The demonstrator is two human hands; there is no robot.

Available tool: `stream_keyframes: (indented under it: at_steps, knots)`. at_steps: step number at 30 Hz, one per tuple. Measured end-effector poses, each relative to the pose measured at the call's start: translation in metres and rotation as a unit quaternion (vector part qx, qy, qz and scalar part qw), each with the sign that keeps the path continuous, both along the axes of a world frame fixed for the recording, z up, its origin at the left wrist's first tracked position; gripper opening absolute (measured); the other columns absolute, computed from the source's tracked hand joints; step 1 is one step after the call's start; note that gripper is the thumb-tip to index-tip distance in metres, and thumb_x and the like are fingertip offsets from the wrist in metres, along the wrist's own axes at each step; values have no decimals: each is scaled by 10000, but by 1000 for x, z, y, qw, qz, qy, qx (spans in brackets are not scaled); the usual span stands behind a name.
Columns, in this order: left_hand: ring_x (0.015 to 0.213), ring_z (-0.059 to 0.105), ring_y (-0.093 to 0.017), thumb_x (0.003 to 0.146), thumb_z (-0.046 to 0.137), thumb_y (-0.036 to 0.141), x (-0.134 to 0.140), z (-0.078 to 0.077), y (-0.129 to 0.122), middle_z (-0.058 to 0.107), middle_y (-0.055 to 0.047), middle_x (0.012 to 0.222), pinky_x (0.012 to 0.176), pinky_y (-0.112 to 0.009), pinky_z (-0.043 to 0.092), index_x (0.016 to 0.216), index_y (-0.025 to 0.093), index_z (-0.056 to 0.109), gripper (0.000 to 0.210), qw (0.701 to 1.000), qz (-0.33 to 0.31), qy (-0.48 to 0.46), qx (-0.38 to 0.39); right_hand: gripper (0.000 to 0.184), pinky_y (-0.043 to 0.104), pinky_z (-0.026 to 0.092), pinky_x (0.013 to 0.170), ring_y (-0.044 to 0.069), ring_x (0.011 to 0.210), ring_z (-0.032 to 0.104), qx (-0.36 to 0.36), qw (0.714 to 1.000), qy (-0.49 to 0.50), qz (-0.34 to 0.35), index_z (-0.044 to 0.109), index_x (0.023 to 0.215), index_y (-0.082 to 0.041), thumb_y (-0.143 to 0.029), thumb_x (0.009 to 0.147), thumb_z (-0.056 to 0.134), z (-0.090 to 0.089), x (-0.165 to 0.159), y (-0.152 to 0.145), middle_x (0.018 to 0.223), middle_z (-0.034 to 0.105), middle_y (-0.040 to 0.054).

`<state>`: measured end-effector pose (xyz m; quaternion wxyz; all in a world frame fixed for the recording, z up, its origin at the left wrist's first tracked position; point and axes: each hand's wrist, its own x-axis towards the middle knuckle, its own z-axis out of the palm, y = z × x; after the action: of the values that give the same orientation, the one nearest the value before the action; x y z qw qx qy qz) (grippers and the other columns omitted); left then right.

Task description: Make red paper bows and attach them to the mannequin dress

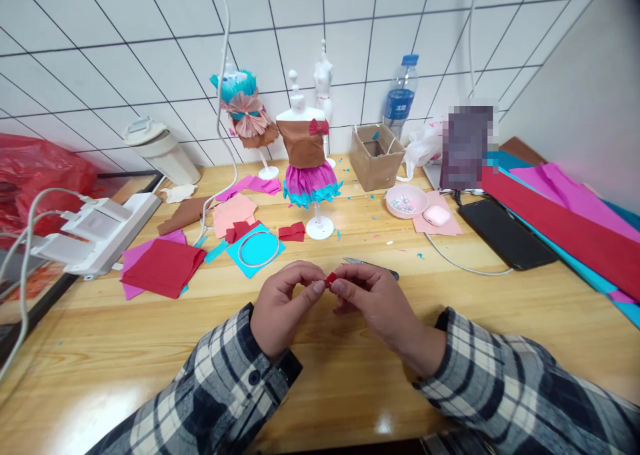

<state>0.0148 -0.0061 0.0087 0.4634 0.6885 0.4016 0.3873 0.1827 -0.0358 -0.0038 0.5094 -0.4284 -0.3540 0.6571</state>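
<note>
Between the fingertips of both hands is a small piece of red crepe paper (331, 279), mostly covered by the fingers. My left hand (287, 305) pinches it from the left, and my right hand (377, 301) pinches it from the right. Both hands are just above the table. Behind the right fingers lies a pair of scissors (356, 261), partly hidden. Farther back stands a small white dress form (319, 227) wearing a brown top (303, 145), a red bow (319, 127) and a purple and turquoise skirt (313, 183). A folded red piece (291, 232) lies at its base.
Left are red sheets (163, 268), a turquoise square (247, 261) under a ring (259, 249), and a power strip (107, 231). Behind stand a cup (165, 151), a cardboard box (376, 158) and a bottle (400, 98). Right are a pink bowl (406, 205) and a black phone (513, 231).
</note>
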Motion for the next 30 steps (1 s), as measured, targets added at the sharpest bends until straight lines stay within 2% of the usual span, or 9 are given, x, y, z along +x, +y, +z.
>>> stream_keyframes:
  at_steps: [6,10,14,17,19,21,23,26,30]
  knots:
    - [746,571,-179,785,677,412,0,3,1,623,-53,770,722,-317,474,729,154,652,266,991,-27,-69,-115,235,248,547,540,100,569,598,9,999,-4,31,701,879,-219,-355,704,778,-2,3,2,727,657,-17]
    - [768,564,-176,762,707,396,1,2,1,616,-46,779,750,-317,457,727,152,651,253,976,-46,-114,-181,239,237,532,548,92,579,587,18,998,-11,52,726,923,-233,-368,728,759,-2,5,4,744,676,-9]
    - [757,553,-166,770,698,394,2,1,-1,599,-35,755,749,-307,441,734,147,642,256,965,-64,-120,-224,203,245,546,565,132,687,629,40,997,-40,45,736,877,-226,-370,734,750,-1,6,4,781,702,11]
    - [709,529,-151,777,682,417,3,2,-2,567,-18,703,702,-288,433,705,148,611,287,965,-73,-111,-227,213,263,561,573,140,694,631,38,997,-45,44,724,845,-212,-380,717,759,0,7,4,769,695,11]
    - [716,538,-160,803,641,434,3,3,-2,583,-29,711,698,-297,442,709,150,606,301,973,-75,-82,-204,224,271,568,575,136,683,622,32,998,-42,39,707,819,-204,-379,697,773,0,7,4,761,681,5]
    - [745,559,-177,841,585,433,3,6,-2,625,-51,761,714,-317,457,777,154,630,290,988,-54,-24,-141,237,273,575,571,131,674,611,27,999,-40,23,688,799,-196,-380,683,781,0,7,5,746,662,-2]
    - [767,570,-183,853,573,393,3,9,-2,651,-60,811,728,-327,464,873,161,651,245,998,-18,48,-33,250,269,578,557,119,645,591,24,999,-44,6,671,785,-191,-388,679,782,0,6,5,721,638,-11]
    - [775,592,-174,829,622,289,2,11,-1,669,-48,821,734,-312,470,878,177,668,131,986,9,118,117,261,262,578,538,101,602,562,23,998,-58,1,655,767,-186,-393,675,784,0,6,5,686,611,-23]
    - [739,622,-160,841,616,234,3,10,-1,686,-37,771,693,-285,487,799,182,681,93,977,10,138,164,272,269,577,525,98,577,548,19,998,-64,-2,653,752,-186,-400,658,792,0,6,5,678,603,-26]
